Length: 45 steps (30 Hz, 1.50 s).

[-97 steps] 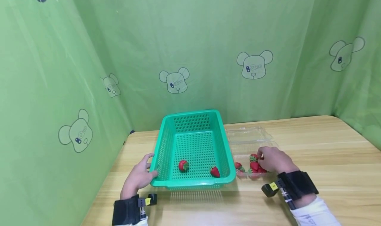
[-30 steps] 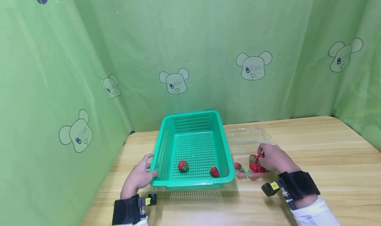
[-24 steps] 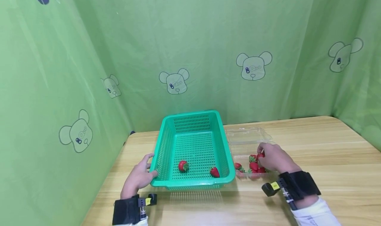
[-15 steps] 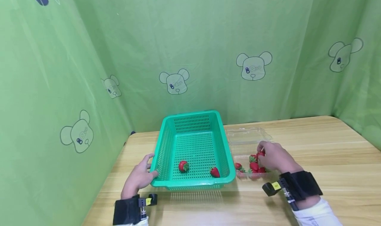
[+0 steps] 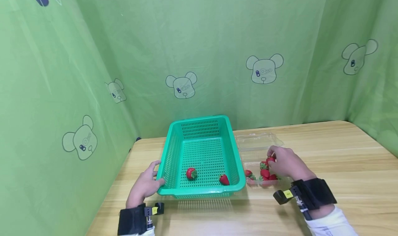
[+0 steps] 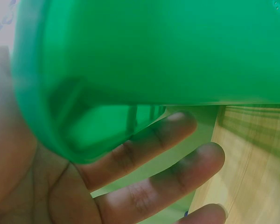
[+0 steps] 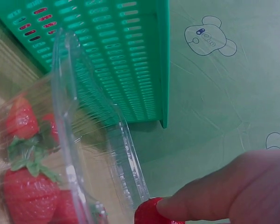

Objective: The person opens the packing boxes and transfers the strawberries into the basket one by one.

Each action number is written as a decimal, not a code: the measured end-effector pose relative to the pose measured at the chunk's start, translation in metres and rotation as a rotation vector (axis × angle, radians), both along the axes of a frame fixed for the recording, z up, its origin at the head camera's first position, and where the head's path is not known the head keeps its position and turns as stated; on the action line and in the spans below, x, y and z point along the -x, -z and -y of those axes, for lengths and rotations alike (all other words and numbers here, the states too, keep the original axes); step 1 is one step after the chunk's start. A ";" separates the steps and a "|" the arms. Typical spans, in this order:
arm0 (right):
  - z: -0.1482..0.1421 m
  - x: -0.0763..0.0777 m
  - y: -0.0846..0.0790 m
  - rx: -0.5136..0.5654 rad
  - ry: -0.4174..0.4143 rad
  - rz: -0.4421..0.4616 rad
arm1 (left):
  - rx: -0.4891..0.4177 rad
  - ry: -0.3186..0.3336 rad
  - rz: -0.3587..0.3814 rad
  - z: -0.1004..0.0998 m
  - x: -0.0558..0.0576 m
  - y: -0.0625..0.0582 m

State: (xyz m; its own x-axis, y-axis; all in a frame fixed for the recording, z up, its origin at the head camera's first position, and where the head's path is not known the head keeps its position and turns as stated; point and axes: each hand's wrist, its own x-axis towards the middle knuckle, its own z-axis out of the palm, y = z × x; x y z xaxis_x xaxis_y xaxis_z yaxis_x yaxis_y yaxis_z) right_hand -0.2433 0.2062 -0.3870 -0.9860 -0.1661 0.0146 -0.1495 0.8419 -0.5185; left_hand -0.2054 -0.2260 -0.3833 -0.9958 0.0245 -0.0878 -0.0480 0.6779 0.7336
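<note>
My left hand [image 5: 146,183] holds the near left corner of a green plastic basket [image 5: 168,139]. The left wrist view shows the basket's rim [image 6: 28,84] between thumb and fingers, with the fingers beneath it. Two strawberries lie apart in the basket, one at left [image 5: 191,173] and one at right [image 5: 224,179]. My right hand [image 5: 287,163] pinches a strawberry [image 7: 151,212] over the clear plastic box [image 7: 67,112]. Several strawberries [image 7: 30,191] with green leaves sit in the box; its right part is hidden by the hand.
The box's clear lid [image 5: 256,141] lies folded back behind it, right beside the basket. Everything stands on a wooden table [image 5: 339,160]. A green curtain [image 5: 217,39] with mouse-like faces hangs behind and at both sides.
My right hand, low among the strawberries at first, has risen slightly and shifted a little left, bringing a strawberry up between its fingers. The left hand and basket stay put.
</note>
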 end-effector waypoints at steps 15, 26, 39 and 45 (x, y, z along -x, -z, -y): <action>0.005 -0.003 -0.005 0.016 0.010 -0.002 | 0.009 -0.001 0.000 0.000 0.000 -0.001; 0.007 -0.007 -0.012 0.005 0.003 -0.036 | -0.002 -0.005 0.005 0.000 -0.001 0.000; 0.011 -0.009 -0.015 -0.006 0.002 -0.095 | -0.012 -0.001 0.018 -0.001 -0.001 -0.003; 0.012 -0.011 -0.018 0.002 0.001 -0.091 | -0.012 0.006 0.013 -0.001 -0.001 -0.003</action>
